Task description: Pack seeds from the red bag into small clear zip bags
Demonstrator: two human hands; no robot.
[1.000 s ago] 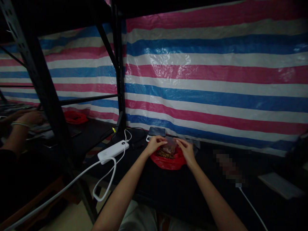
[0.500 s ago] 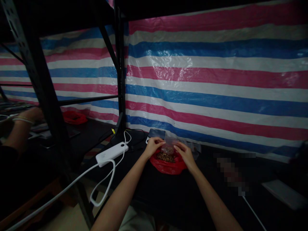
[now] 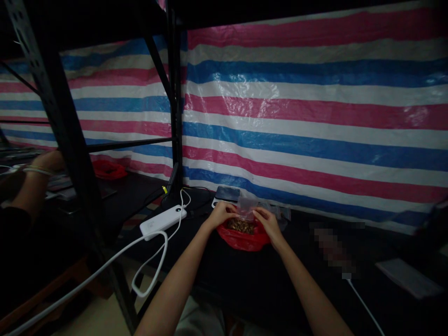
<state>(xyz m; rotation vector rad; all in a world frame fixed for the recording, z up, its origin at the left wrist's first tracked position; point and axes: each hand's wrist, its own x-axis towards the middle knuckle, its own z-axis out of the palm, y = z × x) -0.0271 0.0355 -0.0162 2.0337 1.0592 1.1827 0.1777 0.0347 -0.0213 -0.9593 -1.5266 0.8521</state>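
A small clear plastic bag (image 3: 247,205) is stretched between my two hands, its film standing up above the fingertips. My left hand (image 3: 222,214) pinches its left side, thumb and fingers pressed together. On the other side, my right hand (image 3: 269,223) pinches it near the lower right corner. Directly below lies an open red plastic bag (image 3: 245,242), its rim spread around a heap of small brass-coloured pieces (image 3: 241,226). Their exact kind is too small to make out. Both hands hover at the red bag's back rim.
Behind my hands lie a dark phone-like device (image 3: 227,193) and more clear bags (image 3: 280,211). A white power bank (image 3: 164,222) with a looped cable sits left. A black metal post (image 3: 66,140) separates another person's arm (image 3: 38,182) and a second red bag (image 3: 109,170). Striped sheeting (image 3: 308,116) hangs behind.
The clear bag hung down over the brass-coloured pieces before; now its film stands higher, above my fingers. Both hands have dropped slightly. The other person's hand shifted a little.
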